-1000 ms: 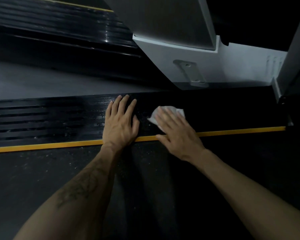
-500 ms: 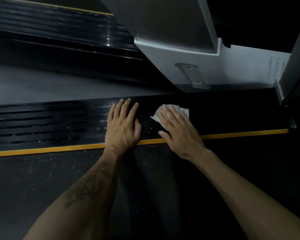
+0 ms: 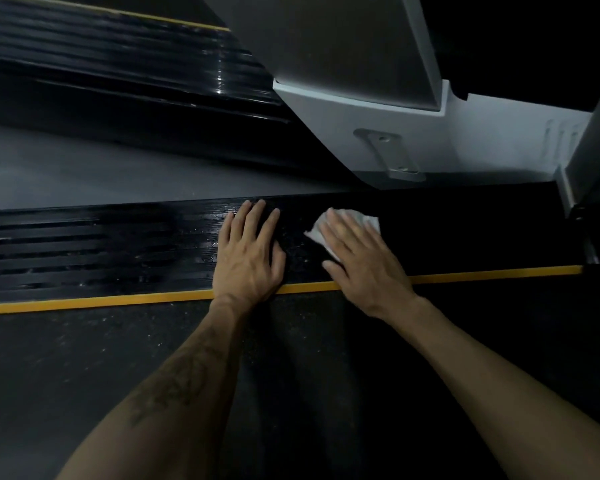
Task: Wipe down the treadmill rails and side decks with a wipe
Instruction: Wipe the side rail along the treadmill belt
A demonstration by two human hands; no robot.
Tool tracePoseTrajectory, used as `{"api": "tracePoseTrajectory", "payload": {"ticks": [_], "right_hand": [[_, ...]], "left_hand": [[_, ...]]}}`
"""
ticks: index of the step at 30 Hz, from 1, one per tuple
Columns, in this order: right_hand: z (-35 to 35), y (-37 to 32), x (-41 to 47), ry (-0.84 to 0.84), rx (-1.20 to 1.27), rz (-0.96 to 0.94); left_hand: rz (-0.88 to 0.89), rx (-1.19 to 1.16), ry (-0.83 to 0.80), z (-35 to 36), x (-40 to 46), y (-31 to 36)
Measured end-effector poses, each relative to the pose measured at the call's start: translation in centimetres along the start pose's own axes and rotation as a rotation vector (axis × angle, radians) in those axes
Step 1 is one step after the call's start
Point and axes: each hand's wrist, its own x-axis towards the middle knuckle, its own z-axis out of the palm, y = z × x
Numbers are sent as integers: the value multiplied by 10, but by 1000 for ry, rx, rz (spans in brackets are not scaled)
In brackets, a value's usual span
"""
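- Right hand [image 3: 364,261]: fingers straight, pressing the wipe [image 3: 357,218] flat on the black side deck [image 3: 465,233], far of the yellow stripe [image 3: 118,299].
- Left hand [image 3: 248,254]: fingers spread, flat on the deck, just left of the wipe.
- Belt [image 3: 84,358]: near side.

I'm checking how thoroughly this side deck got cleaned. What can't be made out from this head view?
- Most of the white wipe: covered by the flat right hand.
- Ribbed black side deck under the flat left hand: hidden by that hand.
- Deck's right end: too dark to tell wet from dry.
- Deck's left stretch: cut off by the frame edge.
- Second black deck at top left: blurred.
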Motion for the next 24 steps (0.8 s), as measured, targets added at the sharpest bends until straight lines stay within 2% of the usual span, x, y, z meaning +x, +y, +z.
{"api": "tracePoseTrajectory", "payload": {"ticks": [5,8,11,15,19,24], "right_hand": [[-5,-29,40,23,131,264],[-3,-46,38,2,115,104],[1,-26,15,5,35,-62],[0,2,1,47,27,38],[-3,-20,37,85,59,158],[-3,-35,34,16,-7,-107]], "left_hand": [[6,2,8,0,1,0],[9,0,1,0,0,-1],[10,-1,-14,0,0,-2],[1,2,-9,0,1,-1],[2,1,-4,0,0,-1],[23,-9,-6,0,-1,-2]]}}
